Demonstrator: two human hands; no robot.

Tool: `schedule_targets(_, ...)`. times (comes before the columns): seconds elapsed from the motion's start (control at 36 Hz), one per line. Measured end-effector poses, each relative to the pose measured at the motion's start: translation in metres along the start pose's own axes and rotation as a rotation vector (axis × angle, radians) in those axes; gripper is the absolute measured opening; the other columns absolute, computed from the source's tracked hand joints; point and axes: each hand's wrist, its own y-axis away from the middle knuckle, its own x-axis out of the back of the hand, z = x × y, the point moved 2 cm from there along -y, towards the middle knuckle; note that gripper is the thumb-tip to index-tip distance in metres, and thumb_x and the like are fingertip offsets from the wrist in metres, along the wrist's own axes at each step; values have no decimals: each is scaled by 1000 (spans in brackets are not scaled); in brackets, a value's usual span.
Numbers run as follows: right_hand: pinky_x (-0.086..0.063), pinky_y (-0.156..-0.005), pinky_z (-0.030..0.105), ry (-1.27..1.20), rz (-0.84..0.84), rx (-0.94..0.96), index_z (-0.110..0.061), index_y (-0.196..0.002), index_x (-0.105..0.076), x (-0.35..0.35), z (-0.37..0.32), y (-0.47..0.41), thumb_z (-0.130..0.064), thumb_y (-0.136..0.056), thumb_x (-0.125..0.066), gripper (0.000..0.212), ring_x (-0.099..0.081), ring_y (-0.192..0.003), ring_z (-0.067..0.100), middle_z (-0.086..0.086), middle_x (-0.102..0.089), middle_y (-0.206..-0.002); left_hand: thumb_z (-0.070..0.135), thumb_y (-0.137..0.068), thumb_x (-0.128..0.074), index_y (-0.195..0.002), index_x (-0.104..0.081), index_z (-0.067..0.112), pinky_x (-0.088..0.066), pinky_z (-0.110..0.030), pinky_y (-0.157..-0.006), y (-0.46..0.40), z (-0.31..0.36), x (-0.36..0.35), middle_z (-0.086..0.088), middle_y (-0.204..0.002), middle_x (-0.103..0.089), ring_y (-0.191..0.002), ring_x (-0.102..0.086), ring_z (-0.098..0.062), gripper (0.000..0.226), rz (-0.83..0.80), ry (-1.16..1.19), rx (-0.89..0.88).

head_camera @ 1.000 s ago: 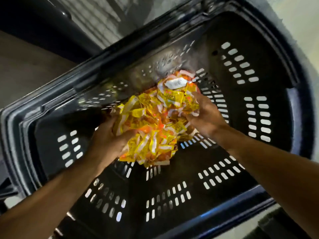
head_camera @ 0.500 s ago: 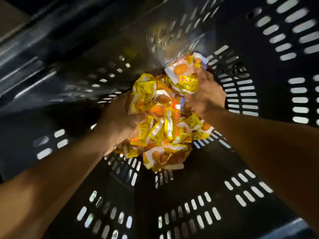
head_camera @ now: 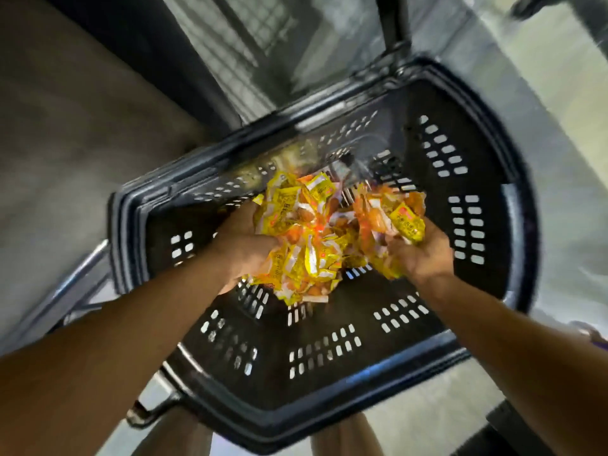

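Observation:
A heap of small yellow and orange snack packets (head_camera: 312,248) lies inside a black plastic shopping basket (head_camera: 329,419) with slotted walls. My left hand (head_camera: 243,245) grips the left side of the heap, its fingers curled into the packets. My right hand (head_camera: 424,255) holds a separate bunch of packets (head_camera: 394,218) lifted at the right of the heap. The frame is blurred by motion.
The basket sits on a metal cart frame (head_camera: 59,297) at the left, and a handle post (head_camera: 394,24) rises behind it. A pale floor (head_camera: 559,143) lies to the right, a brownish surface (head_camera: 65,126) to the left. My legs (head_camera: 345,436) show below the basket.
The view has pulled back from deep inside the basket. My hands have spread apart, the right one drawing a bunch of packets off to the right of the heap.

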Motion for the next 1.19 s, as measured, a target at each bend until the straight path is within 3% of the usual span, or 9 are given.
schedule_targets(0.11, -47, -108, 52, -218, -34, -171, -13, -121, -67, 24, -17, 61, -5, -85, -78, 39, -65, -113, 32, 15, -71, -119, 2, -81, -78, -127, -60, 17, -59, -32, -81, 53, 15, 11, -3, -112, -72, -93, -69, -15, 51, 62, 67, -6)
schedule_targets(0.19, -49, -102, 61, -386, -64, -211, 2, -121, -66, 42, -33, 117, 5, -86, -74, 36, -66, -105, 37, 29, -68, -119, 0, -80, -79, -113, -61, 20, -55, -19, -62, 103, 29, 21, -1, -103, -71, -77, -66, -6, 43, 120, 107, -7)
schedule_targets(0.31, -54, -97, 57, -494, -122, -224, -1, -123, -67, 69, -63, 191, 1, -87, -74, 36, -68, -105, 37, 26, -70, -118, 0, -81, -79, -125, -60, 13, -58, -38, -87, 184, 47, 40, -10, -119, -70, -100, -69, -23, 50, 165, 157, -5)
schedule_targets(0.44, -59, -82, 44, -613, -304, -180, -15, -129, -66, 116, -106, 279, -10, -91, -72, 39, -70, -110, 33, 13, -74, -119, -5, -79, -78, -130, -57, 8, -59, -24, -67, 296, 75, 64, -12, -117, -72, -100, -72, -25, 57, 102, 342, -106)
schedule_targets(0.61, -55, -97, 52, -689, -503, -143, -18, -138, -60, 160, -150, 370, -13, -94, -67, 45, -67, -119, 31, 10, -70, -129, 3, -77, -80, -112, -68, 18, -54, -23, -55, 417, 97, 85, -9, -98, -75, -77, -72, -16, 40, 77, 447, -278)
schedule_targets(0.78, -51, -105, 52, -665, -650, -70, -20, -134, -62, 190, -180, 437, -17, -90, -72, 46, -68, -119, 26, 5, -71, -128, 5, -69, -83, -105, -60, 10, -40, -24, -44, 514, 87, 93, -3, -74, -62, -55, -53, -16, 43, 241, 568, -381)
schedule_targets(0.89, -62, -84, 40, -611, -717, 8, -16, -137, -61, 208, -191, 469, -18, -88, -73, 50, -70, -115, 26, 9, -71, -128, 4, -71, -70, -94, -60, 12, -32, -24, -46, 569, 68, 92, 0, -66, -51, -52, -43, -16, 27, 300, 744, -451)
schedule_targets(1.03, -44, -104, 68, -485, -802, 120, -21, -141, -57, 218, -197, 494, -16, -93, -71, 51, -63, -125, 34, 9, -66, -136, 15, -73, -80, -89, -64, 22, -43, -20, -46, 616, 26, 90, 10, -69, -62, -54, -55, -7, 23, 395, 829, -505)
schedule_targets(1.19, -50, -103, 59, -326, -844, 196, -20, -133, -65, 200, -198, 532, -25, -85, -76, 49, -68, -117, 33, 12, -70, -129, 29, -79, -82, -121, -66, 17, -56, -29, -67, 658, -41, 98, -11, -111, -73, -86, -71, -22, 46, 467, 898, -484)
